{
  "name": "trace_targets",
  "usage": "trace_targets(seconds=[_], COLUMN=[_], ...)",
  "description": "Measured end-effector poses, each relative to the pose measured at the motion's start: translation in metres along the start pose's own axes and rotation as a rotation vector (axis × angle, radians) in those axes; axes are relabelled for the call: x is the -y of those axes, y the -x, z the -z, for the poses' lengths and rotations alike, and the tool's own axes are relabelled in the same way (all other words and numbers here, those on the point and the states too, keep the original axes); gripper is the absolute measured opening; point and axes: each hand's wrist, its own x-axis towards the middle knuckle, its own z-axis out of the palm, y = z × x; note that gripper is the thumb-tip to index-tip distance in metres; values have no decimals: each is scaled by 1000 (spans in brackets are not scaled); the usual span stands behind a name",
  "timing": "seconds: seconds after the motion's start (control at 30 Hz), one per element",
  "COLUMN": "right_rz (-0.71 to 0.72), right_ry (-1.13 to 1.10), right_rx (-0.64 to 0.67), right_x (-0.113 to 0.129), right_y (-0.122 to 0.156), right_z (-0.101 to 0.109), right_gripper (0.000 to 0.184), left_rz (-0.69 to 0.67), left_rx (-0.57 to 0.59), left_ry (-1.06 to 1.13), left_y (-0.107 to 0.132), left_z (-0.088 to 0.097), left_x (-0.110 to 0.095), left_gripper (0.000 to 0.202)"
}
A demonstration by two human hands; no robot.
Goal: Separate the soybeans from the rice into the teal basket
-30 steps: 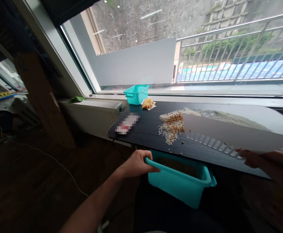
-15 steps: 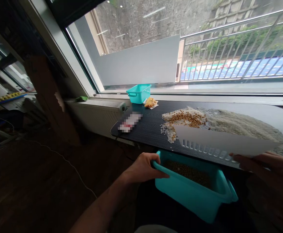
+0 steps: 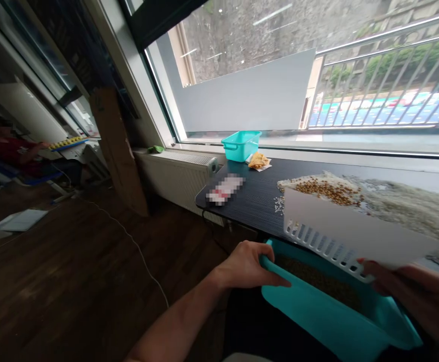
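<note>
The left hand (image 3: 247, 264) is closed around the left end of a turquoise tub (image 3: 317, 317), with one digit curled over the rim and another lying along the near wall. The tub extends to the right of this hand, below the table edge, and dark, grainy stuff (image 3: 317, 284) lies inside it.

The right hand (image 3: 411, 281) pinches the lower right part of a white plastic sheet (image 3: 347, 226) with its fingers nearly together; the rest of that hand is dim. The sheet stretches leftward and away from it, tilted, its slotted edge facing the tub. Whether that edge touches the tub or table is hard to tell.

Just beyond the sheet, ahead of the right hand, round golden-brown beans (image 3: 328, 190) lie on pale grains (image 3: 411, 201), which spread along the table (image 3: 249, 216) to the right. Ahead of the left hand, on the table's left part, lies a blurred-out item (image 3: 225, 190). Farther beyond it stands a smaller turquoise tub (image 3: 242, 146), with yellow food (image 3: 259, 161) on paper just beside it. Well to the left of the left hand, a person in a red top (image 3: 11, 146) sits.
</note>
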Motion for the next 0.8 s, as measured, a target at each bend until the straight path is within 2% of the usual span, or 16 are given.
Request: trace_targets(seconds=[0.03,0.1,0.23,0.3,0.37,0.5,0.6,0.7,0.8], right_rz=[-43,-120,-227,-208,-148,-69,-61,-109,-173], right_ry=[-49,-141,-160,-161,-205,-309,-292,-277,-236], right_rx=[61,70,-58,-83,-53,85,96,32,-35], right_x=[8,17,12,6,7,24,33,30,19], right_y=[-1,-3,-4,-4,-4,-3,-4,-5,-3], right_z=[2,9,24,26,21,-2,-12,-7,9], right_gripper=[63,59,54,52,50,47,46,44,44], left_rz=[0,27,27,27,39,59,55,39,38], left_rx=[-8,-10,-10,-2,-1,1,-6,-16,-18], left_ry=[-1,3,-14,-10,-9,-4,-18,-40,-45], left_y=[0,-1,-3,-3,-3,-3,-3,-3,-4], left_z=[-1,-2,-6,-8,-10,-11,-10,-10,-11], left_x=[-1,-1,-2,-2,-2,-1,-1,-2,-3], left_gripper=[44,41,40,40,40,42,41,40,40])
